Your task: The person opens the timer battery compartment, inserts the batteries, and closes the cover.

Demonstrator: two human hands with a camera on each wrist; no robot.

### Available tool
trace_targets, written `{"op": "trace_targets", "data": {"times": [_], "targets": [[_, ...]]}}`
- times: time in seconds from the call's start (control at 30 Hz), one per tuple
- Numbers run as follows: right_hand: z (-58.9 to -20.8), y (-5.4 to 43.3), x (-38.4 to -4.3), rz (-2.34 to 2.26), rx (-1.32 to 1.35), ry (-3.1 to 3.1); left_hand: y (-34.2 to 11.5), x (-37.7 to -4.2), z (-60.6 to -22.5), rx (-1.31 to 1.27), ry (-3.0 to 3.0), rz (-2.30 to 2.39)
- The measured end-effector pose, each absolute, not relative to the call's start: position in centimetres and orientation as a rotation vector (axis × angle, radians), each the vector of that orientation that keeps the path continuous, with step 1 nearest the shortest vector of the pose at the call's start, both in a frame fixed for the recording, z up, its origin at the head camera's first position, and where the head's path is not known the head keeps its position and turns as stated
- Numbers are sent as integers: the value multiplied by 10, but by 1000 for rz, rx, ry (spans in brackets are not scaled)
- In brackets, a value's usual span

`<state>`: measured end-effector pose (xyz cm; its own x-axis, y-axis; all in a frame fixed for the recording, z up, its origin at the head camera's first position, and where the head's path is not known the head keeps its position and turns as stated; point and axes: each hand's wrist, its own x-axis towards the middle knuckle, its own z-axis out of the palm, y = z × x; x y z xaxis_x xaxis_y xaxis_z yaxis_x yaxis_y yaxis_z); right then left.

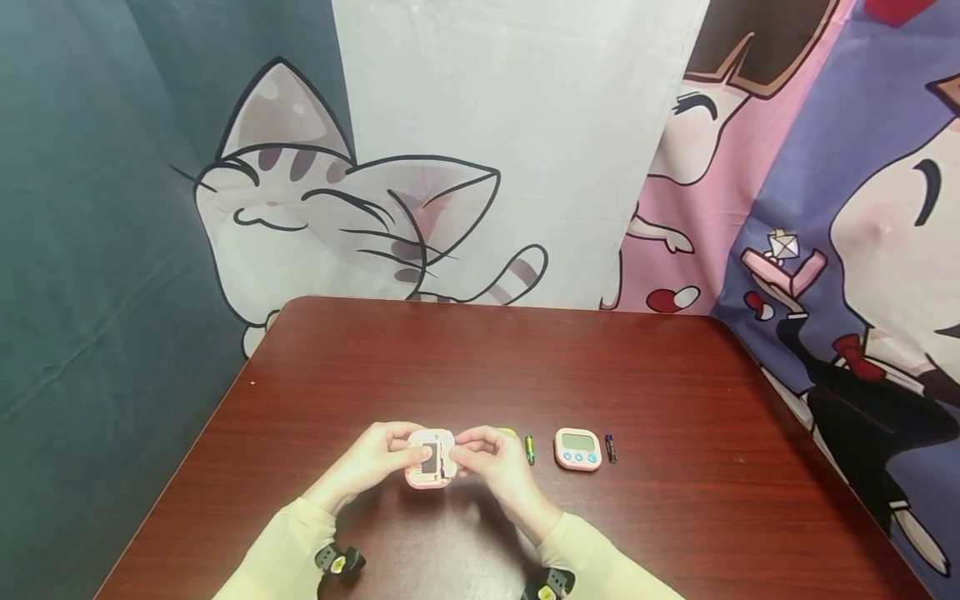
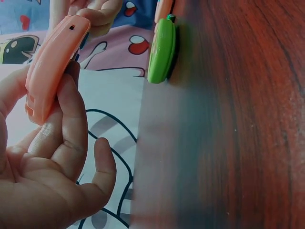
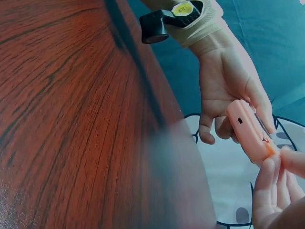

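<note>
A pink digital timer (image 1: 422, 482) is held up over the table, its back turned to the head camera and the battery slot at its right side uncovered. My left hand (image 1: 378, 454) grips its left side, thumb on the back and fingers beneath. My right hand (image 1: 498, 462) pinches the right edge beside the slot. In the left wrist view the timer (image 2: 55, 71) shows its smooth rim and a small dark hole. The right wrist view has my right fingertips at the end of the timer (image 3: 248, 131), with something orange just at them, too small to make out.
A second pink timer (image 1: 577, 450) lies face up to the right, with a dark battery (image 1: 611, 448) beside it. A green timer (image 2: 162, 52) is partly hidden behind my right hand in the head view, next to a green battery (image 1: 529, 450). Printed cloth hangs behind the table (image 1: 480, 358).
</note>
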<state>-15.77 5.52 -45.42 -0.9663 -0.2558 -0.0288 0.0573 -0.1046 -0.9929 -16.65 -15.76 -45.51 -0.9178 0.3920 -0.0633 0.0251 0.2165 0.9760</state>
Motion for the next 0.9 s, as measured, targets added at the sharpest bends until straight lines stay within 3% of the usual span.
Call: {"op": "trace_targets", "data": {"times": [0.3,0.9], "targets": [[-450,52,-152,-2198,-134,1990,-155,-166,-456,361,2187,1777],[-444,57,-155,-1951,-280,2105,-152,-163,-454,362,2204,1784]]}}
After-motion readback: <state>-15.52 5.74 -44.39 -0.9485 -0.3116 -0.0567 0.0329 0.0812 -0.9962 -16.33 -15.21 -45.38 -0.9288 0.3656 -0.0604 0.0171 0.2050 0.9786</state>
